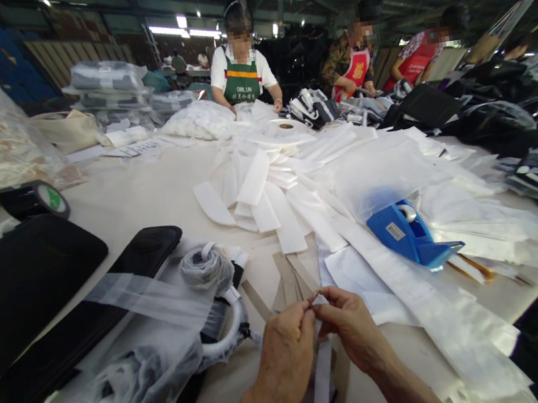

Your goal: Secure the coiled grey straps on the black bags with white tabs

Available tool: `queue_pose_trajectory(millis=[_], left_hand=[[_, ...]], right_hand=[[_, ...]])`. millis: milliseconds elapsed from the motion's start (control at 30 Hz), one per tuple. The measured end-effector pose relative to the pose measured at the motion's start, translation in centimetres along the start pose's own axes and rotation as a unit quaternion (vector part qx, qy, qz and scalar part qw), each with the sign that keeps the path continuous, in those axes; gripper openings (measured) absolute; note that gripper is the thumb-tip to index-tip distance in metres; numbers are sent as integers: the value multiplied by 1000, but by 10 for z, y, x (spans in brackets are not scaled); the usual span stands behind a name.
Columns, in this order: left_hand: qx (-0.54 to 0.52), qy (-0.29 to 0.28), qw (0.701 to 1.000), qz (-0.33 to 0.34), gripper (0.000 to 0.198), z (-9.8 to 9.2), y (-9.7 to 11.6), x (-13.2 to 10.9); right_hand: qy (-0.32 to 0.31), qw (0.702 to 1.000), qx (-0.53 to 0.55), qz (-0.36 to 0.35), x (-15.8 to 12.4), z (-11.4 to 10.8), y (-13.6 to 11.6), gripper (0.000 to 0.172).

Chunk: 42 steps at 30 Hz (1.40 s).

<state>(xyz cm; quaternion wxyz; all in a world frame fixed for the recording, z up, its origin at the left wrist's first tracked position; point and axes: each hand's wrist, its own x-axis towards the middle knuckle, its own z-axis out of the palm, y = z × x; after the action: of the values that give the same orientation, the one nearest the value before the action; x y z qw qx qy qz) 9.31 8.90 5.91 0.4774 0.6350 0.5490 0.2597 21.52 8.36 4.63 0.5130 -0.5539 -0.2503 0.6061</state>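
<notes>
My left hand (284,354) and my right hand (351,327) meet at their fingertips near the table's front edge, both pinched on the top end of a narrow strip (323,375) with white and tan layers that hangs down between them. Just beyond the fingertips lie several tan backing strips (288,279). A bagged item with a white curved handle and a coiled grey cord (205,268) lies to the left of my left hand. A beaded bracelet shows on my left wrist.
A blue tape dispenser (408,234) sits to the right among clear plastic bags. White strips (268,195) are heaped mid-table. Black flat cases (22,279) and a black tape roll (36,199) lie left. Three people work at the far side.
</notes>
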Motion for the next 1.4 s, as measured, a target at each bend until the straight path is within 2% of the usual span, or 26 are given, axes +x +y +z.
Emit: queue_pose_trajectory(millis=[133,267,333,400,467,533,567,633,700,733,800,867,967,1033,1100,1233,1300,1400], left_hand=[[-28,33,999,-30,30,0,2,29],[-42,64,997,7,22,-4,8,45],[-37,105,993,39,24,-7,13,40],[-52,109,992,20,27,-9,17,28],[-132,41,989,-50,39,-10,17,14],[-244,-43,962,-115,43,-11,16,2],[-292,-65,945,-128,43,-11,14,-3],[-344,-64,928,-132,39,-14,11,-12],[-333,-41,934,-121,33,-18,6,-21],[-317,-42,941,-114,30,-20,4,-25],[-273,-75,955,-87,22,-22,-2,-35],[-224,-111,966,-59,16,-23,-9,-45],[-177,-116,976,-50,12,-23,-16,-57],[-149,-97,981,-78,10,-25,-20,-63],[-132,-85,982,-108,10,-28,-22,-69],[-161,-90,978,-98,15,-37,-29,-80],[-172,-93,976,-97,16,-41,-31,-84],[-111,-115,982,-96,12,-45,-30,-92]], right_hand=[[57,997,-3,-48,4,-6,-9,28],[142,972,-53,-182,-6,-21,-14,26],[154,937,-133,-285,-17,-28,-15,16],[118,880,-231,-398,-29,-31,-13,12],[51,813,-305,-493,-38,-30,-10,22],[-18,772,-337,-539,-44,-27,-5,30],[-49,765,-346,-541,-45,-25,-1,34],[-99,767,-359,-522,-47,-23,6,39],[-130,773,-374,-496,-49,-24,13,37],[-126,778,-379,-484,-50,-26,15,35],[-97,789,-387,-468,-52,-26,14,34],[-90,784,-401,-465,-54,-22,11,36],[-165,762,-414,-469,-56,-10,8,33],[-194,780,-407,-433,-56,-2,10,19],[-180,821,-398,-367,-57,1,16,8],[-125,886,-374,-245,-61,-3,26,17],[-133,896,-367,-211,-65,-4,27,21],[-189,886,-377,-190,-71,-1,25,15]])
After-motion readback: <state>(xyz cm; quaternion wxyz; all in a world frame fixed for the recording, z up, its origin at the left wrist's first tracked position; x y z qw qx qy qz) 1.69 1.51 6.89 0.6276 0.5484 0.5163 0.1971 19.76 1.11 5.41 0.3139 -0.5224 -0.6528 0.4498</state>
